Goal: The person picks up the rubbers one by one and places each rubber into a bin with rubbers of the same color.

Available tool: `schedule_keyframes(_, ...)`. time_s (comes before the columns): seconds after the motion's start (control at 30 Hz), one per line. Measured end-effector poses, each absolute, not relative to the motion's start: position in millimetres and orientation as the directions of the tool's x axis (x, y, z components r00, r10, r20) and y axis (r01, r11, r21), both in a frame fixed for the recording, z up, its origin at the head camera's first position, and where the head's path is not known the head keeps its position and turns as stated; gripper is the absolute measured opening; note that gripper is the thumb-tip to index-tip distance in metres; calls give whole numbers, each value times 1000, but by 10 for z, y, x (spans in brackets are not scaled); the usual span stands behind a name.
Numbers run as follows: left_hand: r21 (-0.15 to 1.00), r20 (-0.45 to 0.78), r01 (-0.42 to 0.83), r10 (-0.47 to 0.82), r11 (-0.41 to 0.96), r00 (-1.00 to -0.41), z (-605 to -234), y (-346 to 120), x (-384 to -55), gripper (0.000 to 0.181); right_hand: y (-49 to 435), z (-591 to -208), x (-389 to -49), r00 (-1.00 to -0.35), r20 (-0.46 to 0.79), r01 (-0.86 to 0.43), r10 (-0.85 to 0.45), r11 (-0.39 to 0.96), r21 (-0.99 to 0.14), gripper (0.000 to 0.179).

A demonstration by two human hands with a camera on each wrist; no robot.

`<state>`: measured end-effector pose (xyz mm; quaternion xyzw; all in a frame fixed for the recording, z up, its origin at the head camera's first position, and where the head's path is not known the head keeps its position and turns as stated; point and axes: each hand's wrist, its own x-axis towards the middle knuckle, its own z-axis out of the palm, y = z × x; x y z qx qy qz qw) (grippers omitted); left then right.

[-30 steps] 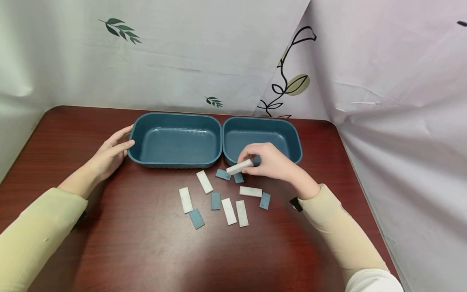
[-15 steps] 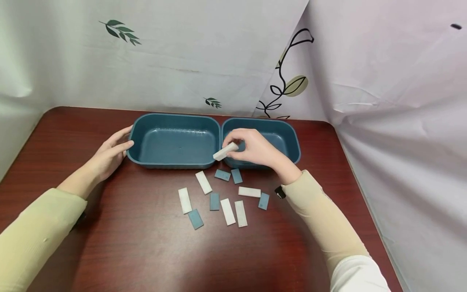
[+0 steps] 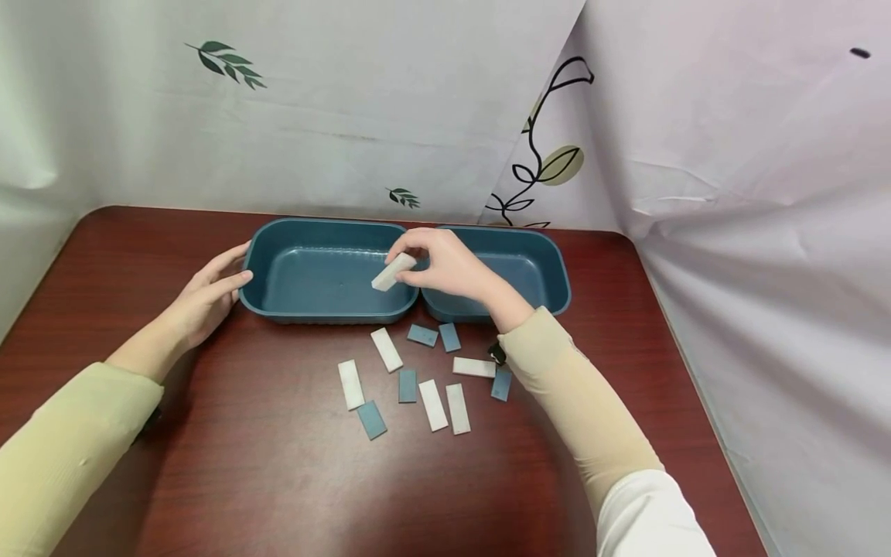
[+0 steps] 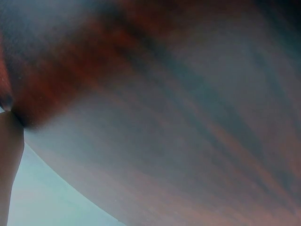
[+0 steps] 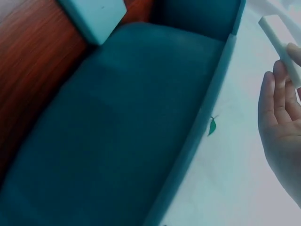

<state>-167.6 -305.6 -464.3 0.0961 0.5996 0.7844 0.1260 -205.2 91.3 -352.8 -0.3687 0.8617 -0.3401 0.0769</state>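
A white rectangular block is pinched between thumb and fingers of my right hand, above the right part of the left blue bin. The right wrist view shows that block at the right edge, its lower end hidden by the fingers. My left hand rests against the left bin's outer left end, its thumb at the rim and fingers extended along the wall. Several white blocks and several smaller blue-grey tiles lie on the table before the bins. The left wrist view is blurred.
A second blue bin stands at the right, side by side with the left one; my right forearm passes over its front corner. The dark red wooden table ends at a white patterned curtain behind and on the right.
My right hand has carried the white block leftward and slightly away from me, from the right bin's front edge to over the left bin. The left hand stays in place.
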Motion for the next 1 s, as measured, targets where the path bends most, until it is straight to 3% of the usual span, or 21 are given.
schedule_keyframes(0.53,965,-11,-89,304,-246,-953,-4653,-3062,-1676,50,451,-3721,-2195,-758,100,-494,-645,466,-734,23)
schedule_keyframes(1.0,968,-17,-91,299,-235,-954,-4640,-3056,-1667,50,-1,-3917,-2287,-834,68,-361,-547,449,-817,26)
